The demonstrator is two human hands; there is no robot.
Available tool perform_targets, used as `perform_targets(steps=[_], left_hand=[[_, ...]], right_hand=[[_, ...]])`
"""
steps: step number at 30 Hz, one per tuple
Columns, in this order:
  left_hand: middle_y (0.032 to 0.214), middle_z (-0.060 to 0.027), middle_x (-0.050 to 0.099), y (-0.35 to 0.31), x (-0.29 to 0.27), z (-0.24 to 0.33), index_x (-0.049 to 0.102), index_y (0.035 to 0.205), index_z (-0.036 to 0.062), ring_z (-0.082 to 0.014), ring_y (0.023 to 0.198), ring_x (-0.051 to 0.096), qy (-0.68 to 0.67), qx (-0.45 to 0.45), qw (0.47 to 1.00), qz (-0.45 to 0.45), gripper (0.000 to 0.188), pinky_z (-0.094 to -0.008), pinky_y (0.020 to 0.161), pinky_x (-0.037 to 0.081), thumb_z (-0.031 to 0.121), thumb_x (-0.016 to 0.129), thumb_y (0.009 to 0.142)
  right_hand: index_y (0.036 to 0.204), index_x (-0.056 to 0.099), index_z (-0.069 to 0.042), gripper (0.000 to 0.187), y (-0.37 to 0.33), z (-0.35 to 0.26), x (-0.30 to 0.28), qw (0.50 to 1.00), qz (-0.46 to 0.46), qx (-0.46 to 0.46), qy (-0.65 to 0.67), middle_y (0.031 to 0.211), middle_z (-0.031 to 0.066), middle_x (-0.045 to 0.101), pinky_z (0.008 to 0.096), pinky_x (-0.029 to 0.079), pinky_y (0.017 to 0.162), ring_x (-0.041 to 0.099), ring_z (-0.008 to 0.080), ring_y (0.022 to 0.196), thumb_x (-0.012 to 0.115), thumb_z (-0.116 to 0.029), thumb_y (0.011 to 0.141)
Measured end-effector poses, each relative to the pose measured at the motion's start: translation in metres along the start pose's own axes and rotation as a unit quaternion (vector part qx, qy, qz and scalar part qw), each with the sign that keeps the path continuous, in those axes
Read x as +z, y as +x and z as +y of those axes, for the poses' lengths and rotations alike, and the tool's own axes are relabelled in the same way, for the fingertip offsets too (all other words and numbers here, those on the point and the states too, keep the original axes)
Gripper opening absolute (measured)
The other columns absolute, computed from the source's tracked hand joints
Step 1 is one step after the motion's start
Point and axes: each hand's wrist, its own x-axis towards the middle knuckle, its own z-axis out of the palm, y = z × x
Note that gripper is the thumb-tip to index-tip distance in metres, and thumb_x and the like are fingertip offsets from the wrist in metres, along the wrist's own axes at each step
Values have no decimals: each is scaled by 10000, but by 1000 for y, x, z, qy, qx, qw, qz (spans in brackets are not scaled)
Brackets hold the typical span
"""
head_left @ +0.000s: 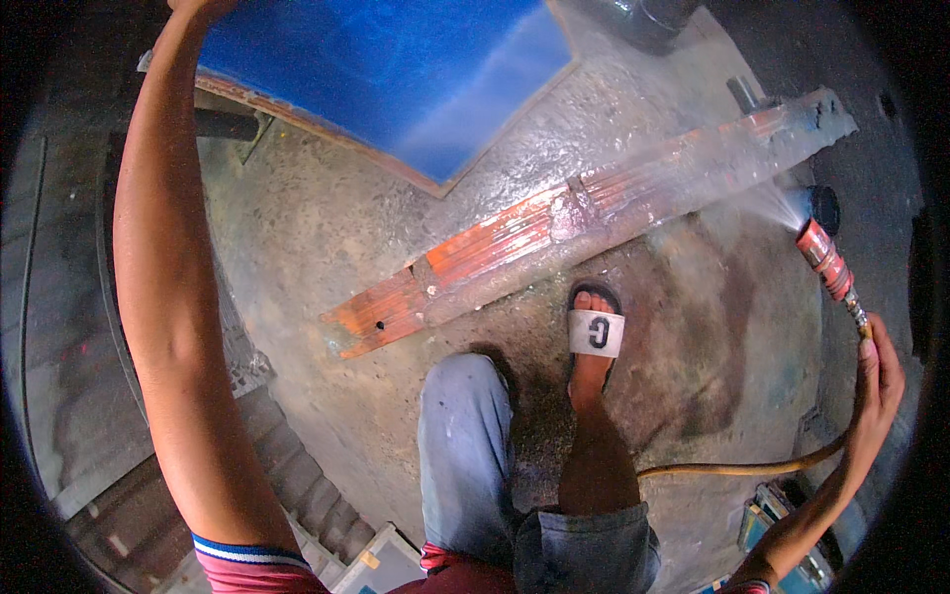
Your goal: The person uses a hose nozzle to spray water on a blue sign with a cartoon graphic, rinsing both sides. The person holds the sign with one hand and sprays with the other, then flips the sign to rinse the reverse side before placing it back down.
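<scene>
From my end, I see the right hand [879, 371] at the far right, fingers closed around the yellowish hose [742, 469] just behind its red spray nozzle [825, 259]. The left hand [201, 4] is mostly cut off by the upper edge, by the blue framed panel [396, 69]; I can't tell whether it grips the frame or merely rests there.

The panel, perhaps a printing screen, tilts its lower corner towards the ribbed orange plank [495, 238], which lies slantwise on the concrete floor [297, 208]. A fan of water [782, 206] leaves the nozzle over the plank's right end.

I'd judge the rinsing underway: the plank shines wet and most of the panel is deep blue. A paler band runs along its lower right side; whether that's mist or thinned colour, I can't say, so what remains is unclear.

Nearer the body, a sandalled foot [594, 297] stands below the plank.
</scene>
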Motion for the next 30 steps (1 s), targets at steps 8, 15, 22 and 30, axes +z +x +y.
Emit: perform_targets(steps=[8, 15, 22, 30], left_hand=[[1266, -120, 518, -5, -3, 5, 438, 1251, 120, -334, 1216, 455, -14, -8, 1000, -3, 870, -530, 912, 368, 254, 867, 506], [1257, -119, 526, -9, -8, 7, 432, 1269, 123, -323, 1211, 463, -15, 3, 1000, -3, 858, -498, 918, 377, 218, 849, 525], [1259, -122, 535, -1, 5, -7, 427, 1278, 122, -328, 1215, 468, 5, 3, 1000, 22, 859, -497, 916, 382, 216, 841, 531], [1205, -119, 559, 2, 3, -6, 447, 1223, 143, -343, 1175, 492, -15, 12, 1000, -6, 820, -507, 896, 385, 241, 852, 516]], right_hand=[[1249, 559, 4, 375, 5, 2, 9, 999, 34, -5, 2, 1183, 92, 607, 271, 364, 980, 537, 143, 1101, 517, -233, 961], [1217, 580, 13, 334, 9, -9, 34, 995, 84, -50, -6, 1128, 84, 631, 256, 389, 945, 555, 138, 1057, 524, -189, 956], [1075, 601, 73, 272, -2, -88, 40, 988, -93, -120, 1, 977, 115, 642, 268, 418, 853, 581, 180, 916, 577, -133, 900], [1042, 599, 78, 258, 1, -109, 49, 985, -132, -107, 16, 910, 94, 617, 256, 421, 792, 559, 168, 839, 587, -126, 885]])
